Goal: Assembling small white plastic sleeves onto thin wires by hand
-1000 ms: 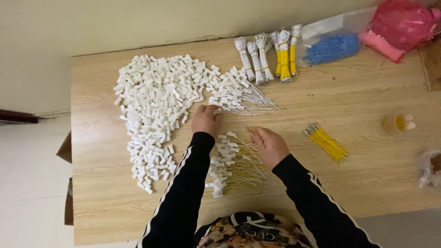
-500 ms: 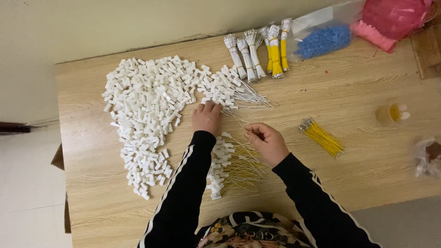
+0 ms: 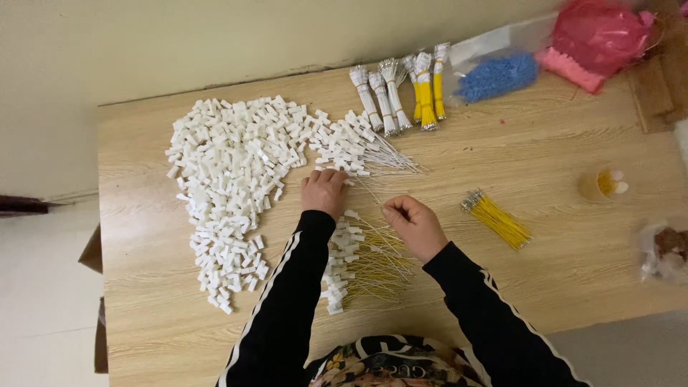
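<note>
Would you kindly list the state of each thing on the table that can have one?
Left hand: palm down, fingertips on white connectors, which lie in a loose heap.
Right hand: fingers curled, pinching thin wires.
Wired connectors: fanned out between the arms.
Yellow wire bundle: tied, lying alone.
Bundles at the back: tied, side by side.
Blue parts bag: lying flat.

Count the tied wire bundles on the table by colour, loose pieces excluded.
White bundles, at the far edge: 3
Yellow bundles at the far edge: 2
Yellow bundle lying alone, beside the right hand: 1
Total: 6
</note>
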